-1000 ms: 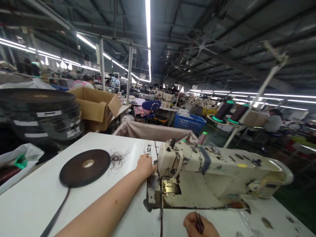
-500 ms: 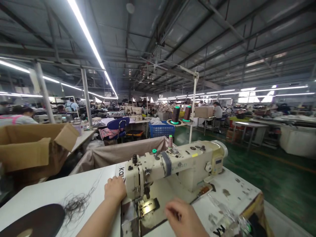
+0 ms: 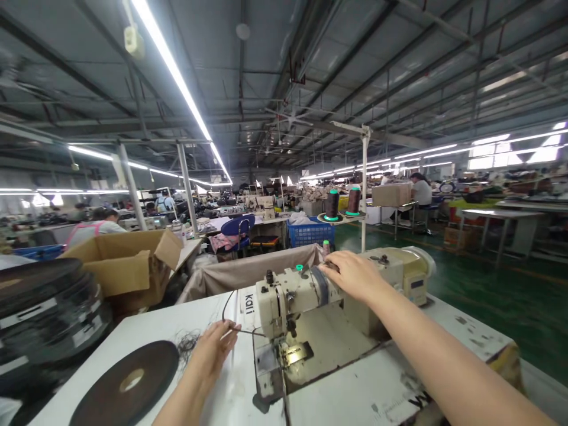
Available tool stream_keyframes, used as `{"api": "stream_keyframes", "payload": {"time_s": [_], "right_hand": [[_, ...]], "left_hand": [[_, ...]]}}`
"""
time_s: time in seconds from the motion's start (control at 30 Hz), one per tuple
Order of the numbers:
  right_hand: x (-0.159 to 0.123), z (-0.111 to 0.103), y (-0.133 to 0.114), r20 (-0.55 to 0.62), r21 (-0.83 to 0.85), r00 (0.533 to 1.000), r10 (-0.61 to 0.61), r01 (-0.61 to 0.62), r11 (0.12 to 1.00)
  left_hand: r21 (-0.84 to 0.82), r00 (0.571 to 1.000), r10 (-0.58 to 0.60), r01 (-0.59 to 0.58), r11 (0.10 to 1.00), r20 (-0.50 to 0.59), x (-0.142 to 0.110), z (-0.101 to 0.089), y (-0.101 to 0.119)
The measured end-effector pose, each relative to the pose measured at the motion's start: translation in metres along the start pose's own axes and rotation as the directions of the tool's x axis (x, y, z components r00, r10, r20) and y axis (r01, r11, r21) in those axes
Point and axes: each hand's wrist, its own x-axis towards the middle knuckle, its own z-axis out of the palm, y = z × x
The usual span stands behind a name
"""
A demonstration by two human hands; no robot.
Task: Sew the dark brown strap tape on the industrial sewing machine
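Note:
A cream sewing machine [image 3: 310, 307] stands on the white table [image 3: 146, 331] in front of me. My right hand [image 3: 352, 275] rests on top of the machine's arm, fingers spread over the knobs there. My left hand [image 3: 213, 352] is on the table left of the needle, pinching a thin dark thread [image 3: 228, 307] that loops up and runs toward the machine head. A flat dark tape roll [image 3: 126, 384] lies on the table near my left forearm, with a tangle of loose thread [image 3: 186, 342] beside it.
A stack of dark tape reels [image 3: 44, 313] sits at the left, an open cardboard box [image 3: 128, 266] behind it. A thread stand [image 3: 364, 189] with two cones rises behind the machine. A beige cloth bin [image 3: 248, 272] hangs off the table's far edge. Other people work farther off.
My right hand rose from the table front onto the top of the machine. My left hand pulled back left from the machine head, now pinching thread. The view shifted left.

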Motion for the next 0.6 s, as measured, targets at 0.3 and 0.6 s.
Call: {"api": "stream_keyframes", "payload": {"time_s": [0.3, 0.6], "right_hand": [[0.010, 0.007, 0.006, 0.066, -0.069, 0.997, -0.026, 0.030, 0.997], [0.010, 0.005, 0.002, 0.105, -0.108, 0.994, -0.036, 0.047, 0.993]], "left_hand": [[-0.377, 0.980, -0.197, 0.186, 0.907, 0.011, -0.094, -0.013, -0.007], [-0.303, 0.993, -0.116, 0.102, 0.948, -0.028, -0.179, -0.029, -0.001]]}}
